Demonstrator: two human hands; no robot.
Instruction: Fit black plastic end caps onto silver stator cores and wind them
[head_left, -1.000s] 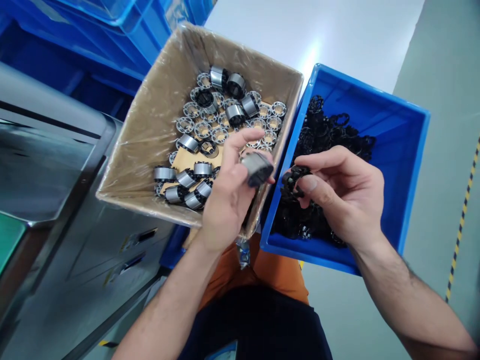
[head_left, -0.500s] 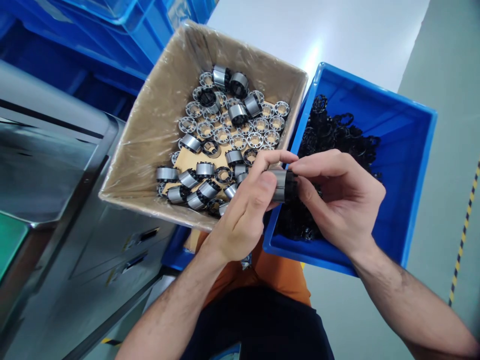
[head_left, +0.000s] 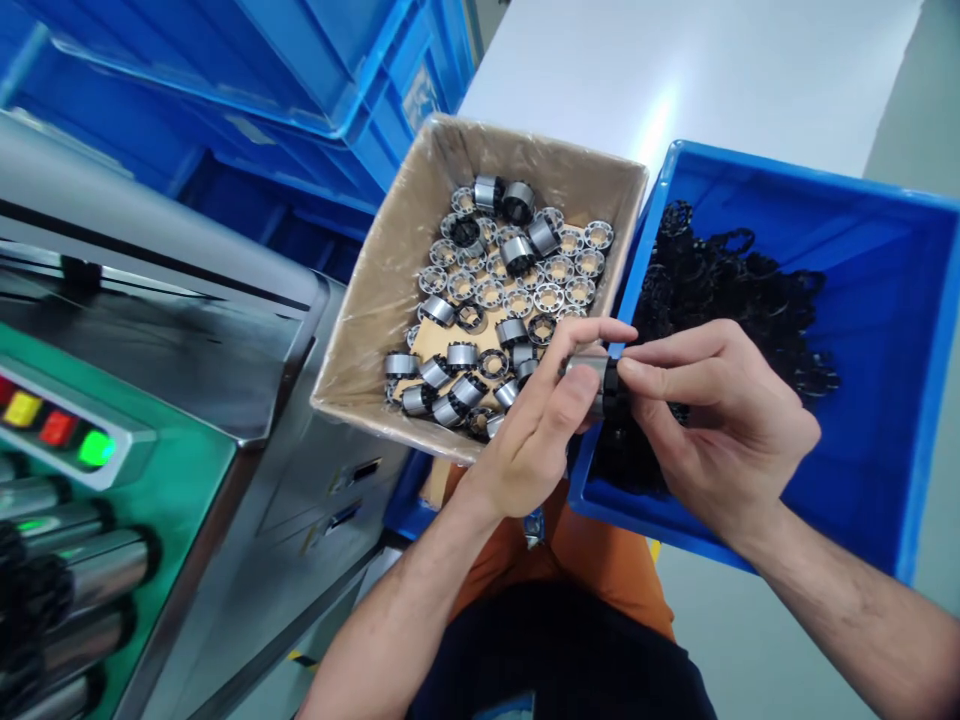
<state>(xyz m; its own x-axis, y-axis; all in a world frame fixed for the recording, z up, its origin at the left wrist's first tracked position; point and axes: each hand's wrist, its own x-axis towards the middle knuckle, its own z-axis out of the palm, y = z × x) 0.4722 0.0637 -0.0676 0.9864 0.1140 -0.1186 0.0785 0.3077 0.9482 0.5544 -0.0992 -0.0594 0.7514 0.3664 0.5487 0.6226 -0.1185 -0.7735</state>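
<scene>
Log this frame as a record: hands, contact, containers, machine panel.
left hand: grips silver core
right hand: fingers on black ring
contact: ring against core's right end; full seating can't be told
cardboard box: plastic-lined, holds silver parts, many black-ended
blue bin: beside box, heaped with black pieces
machine panel: green, at picture's left; green light lit

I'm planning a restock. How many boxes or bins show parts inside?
2: the cardboard box by the left hand and the blue bin under the right hand. Parts deeper in the blue crates at upper left may be hidden.
</scene>
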